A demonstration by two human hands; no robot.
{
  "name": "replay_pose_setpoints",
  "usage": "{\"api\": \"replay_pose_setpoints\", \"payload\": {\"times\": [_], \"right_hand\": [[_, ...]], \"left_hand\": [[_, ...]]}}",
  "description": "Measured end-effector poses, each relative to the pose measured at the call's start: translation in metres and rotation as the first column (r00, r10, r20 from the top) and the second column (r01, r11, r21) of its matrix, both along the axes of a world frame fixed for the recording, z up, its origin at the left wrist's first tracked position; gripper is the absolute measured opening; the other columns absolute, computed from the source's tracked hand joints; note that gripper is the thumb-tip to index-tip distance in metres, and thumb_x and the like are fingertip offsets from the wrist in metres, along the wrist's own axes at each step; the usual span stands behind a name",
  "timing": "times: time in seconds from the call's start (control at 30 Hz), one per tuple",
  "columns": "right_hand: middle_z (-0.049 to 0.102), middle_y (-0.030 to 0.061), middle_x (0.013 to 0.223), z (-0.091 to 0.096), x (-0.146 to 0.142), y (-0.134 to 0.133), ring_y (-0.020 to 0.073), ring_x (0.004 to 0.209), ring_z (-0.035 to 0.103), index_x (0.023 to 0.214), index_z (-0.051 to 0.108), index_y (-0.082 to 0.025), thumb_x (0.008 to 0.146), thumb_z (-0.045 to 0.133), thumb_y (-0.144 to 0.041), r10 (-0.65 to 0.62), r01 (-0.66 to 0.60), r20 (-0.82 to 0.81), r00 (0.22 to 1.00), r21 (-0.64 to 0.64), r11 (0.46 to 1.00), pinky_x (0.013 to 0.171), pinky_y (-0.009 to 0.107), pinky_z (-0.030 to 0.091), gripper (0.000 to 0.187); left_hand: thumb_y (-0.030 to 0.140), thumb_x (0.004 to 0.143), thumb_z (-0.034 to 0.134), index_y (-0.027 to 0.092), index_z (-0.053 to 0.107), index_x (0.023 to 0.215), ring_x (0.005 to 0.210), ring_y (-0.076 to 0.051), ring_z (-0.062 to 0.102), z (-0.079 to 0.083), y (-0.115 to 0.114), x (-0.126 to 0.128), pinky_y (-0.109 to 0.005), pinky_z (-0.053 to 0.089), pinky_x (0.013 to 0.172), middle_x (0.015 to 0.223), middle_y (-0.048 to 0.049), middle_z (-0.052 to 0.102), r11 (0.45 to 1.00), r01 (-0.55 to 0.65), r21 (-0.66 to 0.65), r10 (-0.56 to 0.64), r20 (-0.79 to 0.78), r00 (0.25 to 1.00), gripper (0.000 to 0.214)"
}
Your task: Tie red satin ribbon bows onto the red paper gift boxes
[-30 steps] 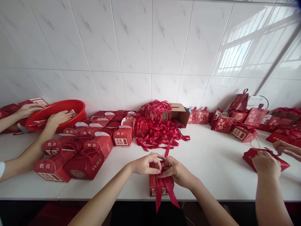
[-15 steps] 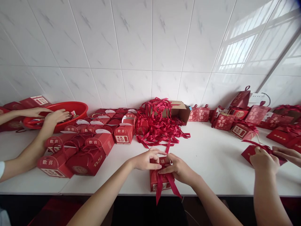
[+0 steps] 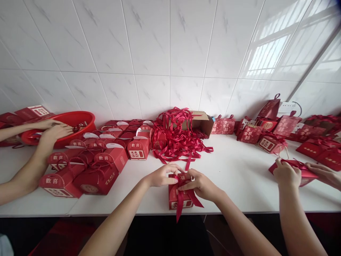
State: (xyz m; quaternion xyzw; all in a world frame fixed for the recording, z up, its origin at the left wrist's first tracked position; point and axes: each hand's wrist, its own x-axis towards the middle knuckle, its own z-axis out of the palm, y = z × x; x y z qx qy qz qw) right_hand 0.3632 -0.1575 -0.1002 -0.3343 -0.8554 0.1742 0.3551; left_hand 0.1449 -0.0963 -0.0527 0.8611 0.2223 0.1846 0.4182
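Note:
A small red gift box [image 3: 173, 199] stands at the table's front edge between my hands. A dark red ribbon [image 3: 180, 204] is looped at its top, its two tails hanging down over the front. My left hand [image 3: 161, 176] pinches a loop of this ribbon between thumb and fingers at the box's upper left. From the right, my right hand [image 3: 201, 183] has its fingers closed on the ribbon at the middle of the box top. Part of the lid and the ribbon's crossing are hidden by my fingers.
Behind the box lies a heap of red ribbons [image 3: 176, 149] spilling from a cardboard carton [image 3: 204, 122]. Several red boxes [image 3: 98, 177] crowd the left, near a red basin [image 3: 90, 119] where another person's hands [image 3: 54, 133] reach in. At right, a co-worker's hands [image 3: 289, 174] handle another box [image 3: 306, 170].
My left fingers have drawn the ribbon into a loop at the box's upper left. At right, the co-worker's ribbon end has come down. The whole view has shifted slightly.

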Motion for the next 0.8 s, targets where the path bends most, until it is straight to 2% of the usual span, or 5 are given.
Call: {"api": "replay_pose_setpoints", "payload": {"times": [0.1, 0.27, 0.4, 0.5, 0.8], "right_hand": [[0.062, 0.0072, 0.087, -0.004, 0.002, 0.001, 0.0155, 0.079, 0.060, 0.100, 0.074, -0.026, 0.093, 0.046, -0.020, 0.034, -0.035, -0.088, 0.996, -0.006, 0.999, 0.069, 0.029, 0.052, 0.030], [0.068, 0.0046, 0.086, 0.000, -0.001, -0.002, 0.0144, 0.075, 0.063, 0.101, 0.068, -0.021, 0.087, 0.060, -0.025, -0.073, 0.045, -0.245, 0.967, -0.121, 0.992, 0.068, 0.028, 0.052, 0.016], [0.069, 0.0037, 0.084, 0.002, -0.004, -0.003, 0.0135, 0.071, 0.063, 0.101, 0.065, -0.021, 0.089, 0.057, -0.027, -0.134, 0.095, -0.292, 0.947, -0.144, 0.985, 0.066, 0.027, 0.053, 0.016], [0.069, 0.0030, 0.080, 0.001, -0.006, -0.003, 0.0149, 0.072, 0.062, 0.100, 0.065, -0.021, 0.087, 0.059, -0.028, -0.187, 0.147, -0.324, 0.927, -0.143, 0.979, 0.071, 0.030, 0.053, 0.016], [0.071, 0.0068, 0.091, -0.005, -0.012, -0.003, 0.0188, 0.084, 0.066, 0.095, 0.067, -0.020, 0.086, 0.059, -0.029, -0.257, 0.199, -0.415, 0.873, -0.179, 0.963, 0.077, 0.033, 0.055, 0.015]], "left_hand": [[0.024, 0.077, 0.061, 0.019, 0.057, 0.069, 0.107, -0.021, 0.057, -0.007, -0.008, 0.002, -0.035, 0.041, 0.097, 0.112, -0.0036, 0.067, 0.996, -0.082, -0.020, 0.083, 0.054, 0.995, 0.010], [0.032, 0.081, 0.060, 0.019, 0.064, 0.085, 0.092, -0.019, 0.060, -0.016, -0.022, 0.006, -0.033, 0.045, 0.089, 0.097, -0.0045, 0.068, 0.970, -0.243, -0.028, 0.245, 0.097, 0.965, 0.014], [0.034, 0.086, 0.054, 0.018, 0.063, 0.082, 0.087, -0.018, 0.061, -0.021, -0.031, 0.011, -0.031, 0.047, 0.085, 0.090, -0.0042, 0.066, 0.956, -0.291, -0.045, 0.294, 0.131, 0.947, 0.018], [0.035, 0.086, 0.056, 0.019, 0.062, 0.077, 0.088, -0.019, 0.061, -0.024, -0.034, 0.014, -0.031, 0.048, 0.086, 0.087, -0.0044, 0.066, 0.947, -0.317, -0.055, 0.321, 0.150, 0.935, 0.020], [0.038, 0.083, 0.060, 0.020, 0.063, 0.079, 0.087, -0.019, 0.062, -0.032, -0.033, 0.024, -0.031, 0.050, 0.084, 0.091, -0.0043, 0.069, 0.908, -0.407, -0.103, 0.420, 0.185, 0.889, 0.019]]}}
